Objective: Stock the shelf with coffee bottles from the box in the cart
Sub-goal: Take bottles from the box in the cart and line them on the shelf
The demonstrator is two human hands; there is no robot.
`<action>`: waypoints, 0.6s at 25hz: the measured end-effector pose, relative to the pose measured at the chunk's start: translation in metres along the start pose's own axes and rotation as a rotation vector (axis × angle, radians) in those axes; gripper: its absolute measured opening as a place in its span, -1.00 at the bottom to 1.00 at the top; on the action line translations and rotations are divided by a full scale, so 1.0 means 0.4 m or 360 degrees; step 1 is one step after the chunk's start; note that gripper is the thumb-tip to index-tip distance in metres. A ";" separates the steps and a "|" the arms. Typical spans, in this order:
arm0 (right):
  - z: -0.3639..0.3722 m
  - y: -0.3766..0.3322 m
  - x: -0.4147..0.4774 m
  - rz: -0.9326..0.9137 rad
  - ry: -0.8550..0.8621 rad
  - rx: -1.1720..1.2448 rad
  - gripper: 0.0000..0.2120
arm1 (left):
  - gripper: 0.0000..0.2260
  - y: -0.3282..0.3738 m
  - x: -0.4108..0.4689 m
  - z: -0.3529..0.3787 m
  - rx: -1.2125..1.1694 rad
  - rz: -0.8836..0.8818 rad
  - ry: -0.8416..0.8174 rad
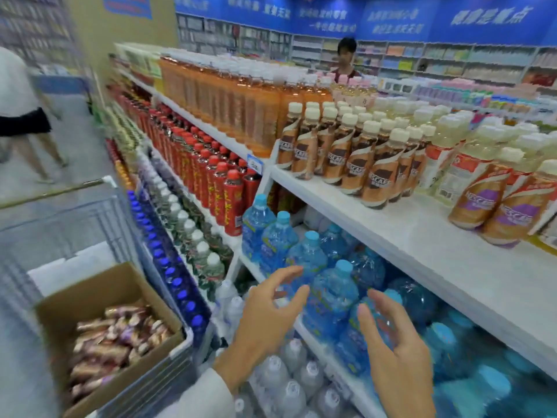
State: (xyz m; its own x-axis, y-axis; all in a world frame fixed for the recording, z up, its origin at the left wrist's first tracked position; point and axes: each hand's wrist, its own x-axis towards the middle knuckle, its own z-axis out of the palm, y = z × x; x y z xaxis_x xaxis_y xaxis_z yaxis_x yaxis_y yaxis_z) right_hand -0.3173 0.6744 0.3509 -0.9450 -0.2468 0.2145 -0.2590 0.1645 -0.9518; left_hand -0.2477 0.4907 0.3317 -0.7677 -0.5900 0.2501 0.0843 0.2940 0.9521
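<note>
Here, both bare hands hang in front of the lower shelving and hold nothing. The left hand (268, 312), coming out of a white sleeve (208, 396), reaches up and forward with its fingers loosely spread and gently curved, the thumb set apart. The right hand (394, 354) is just beside it and a little lower, its fingers likewise relaxed and apart. Behind both hands stand large clear blue plastic water bottles (328, 297) with blue caps, on a lower shelf.

At lower left an open brown cardboard box (90, 288) sits inside the grey wire-mesh cart (60, 233). In the box lie small coffee bottles with brown and purple labels (114, 336), on their sides and packed close, though blurred. Up on the white top shelf board (422, 248), well apart from the box, rows of upright brown-labelled coffee bottles with cream caps (346, 158) stand. To their right, near the front edge, is a cluster of purple-labelled coffee bottles (497, 209).
</note>
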 end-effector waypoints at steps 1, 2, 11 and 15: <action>0.042 0.033 -0.027 0.0054 -0.0083 0.0042 -0.74 | -0.77 -0.031 -0.039 -0.048 0.0024 -0.0081 0.0070; 0.082 0.064 -0.055 0.0121 -0.0156 0.0067 -0.76 | -0.77 -0.060 -0.077 -0.092 0.0056 -0.0156 0.0126; 0.442 0.202 -0.270 0.0560 -0.0833 0.0032 -0.84 | -0.79 -0.258 -0.354 -0.379 0.0139 -0.0651 0.0731; 0.598 0.215 -0.323 0.0591 -0.1055 -0.0100 -0.82 | -0.81 -0.328 -0.398 -0.484 0.0056 -0.0874 0.0945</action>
State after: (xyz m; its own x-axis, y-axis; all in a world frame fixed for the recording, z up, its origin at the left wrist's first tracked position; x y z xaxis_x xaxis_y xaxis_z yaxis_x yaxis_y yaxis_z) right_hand -0.1699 0.4919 0.1890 -0.6598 -0.6832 -0.3130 0.0228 0.3981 -0.9170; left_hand -0.0134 0.4005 0.2013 -0.2274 -0.9551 -0.1902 -0.2345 -0.1358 0.9626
